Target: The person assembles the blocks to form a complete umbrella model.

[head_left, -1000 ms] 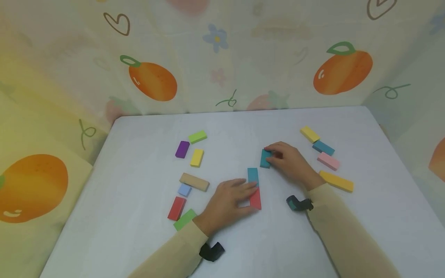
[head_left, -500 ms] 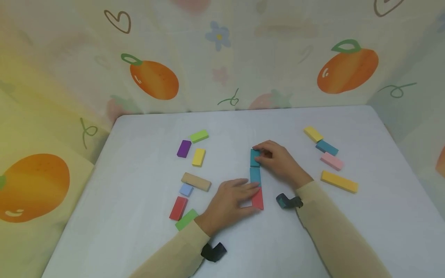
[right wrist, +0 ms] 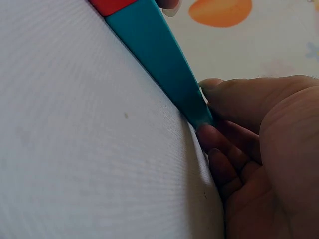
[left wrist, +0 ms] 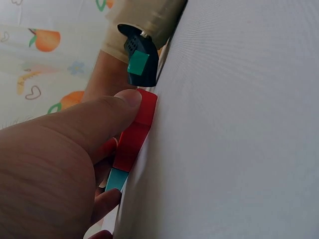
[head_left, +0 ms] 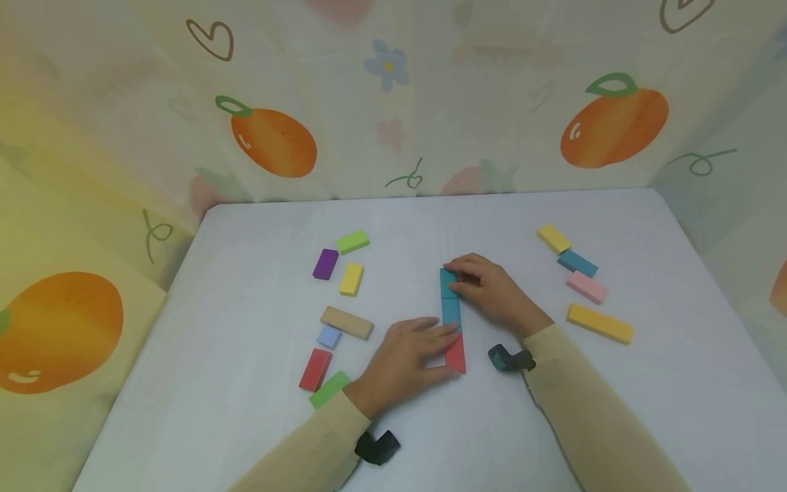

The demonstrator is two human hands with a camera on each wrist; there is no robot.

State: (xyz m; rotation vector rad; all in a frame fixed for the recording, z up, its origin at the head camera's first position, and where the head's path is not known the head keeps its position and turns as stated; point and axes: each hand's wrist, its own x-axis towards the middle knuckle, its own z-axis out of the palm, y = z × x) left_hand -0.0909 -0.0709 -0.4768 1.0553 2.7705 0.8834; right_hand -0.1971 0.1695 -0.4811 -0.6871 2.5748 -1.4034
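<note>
Three toy blocks stand end to end in a row at the middle of the table. Nearest is a red block (head_left: 456,355), then a blue block (head_left: 451,312), then a teal block (head_left: 447,282) at the far end. My left hand (head_left: 402,359) holds the red block, its thumb on the near end and fingers over the far part; the left wrist view shows the thumb against the red block (left wrist: 133,144). With thumb and fingertips my right hand (head_left: 492,290) pinches the far end of the teal block. The fingers partly cover the red and teal blocks.
To the left lie loose blocks: lime (head_left: 352,242), purple (head_left: 325,264), yellow (head_left: 351,279), tan (head_left: 347,322), small light blue (head_left: 329,335), red (head_left: 315,370) and green (head_left: 330,389). On the right are yellow (head_left: 554,238), blue (head_left: 578,262), pink (head_left: 587,287) and long orange-yellow blocks (head_left: 600,324).
My right hand has brought the teal block leftward to the row's far end, then slightly nearer, closing the gap to the blue block. The left hand has stayed at the red block.
</note>
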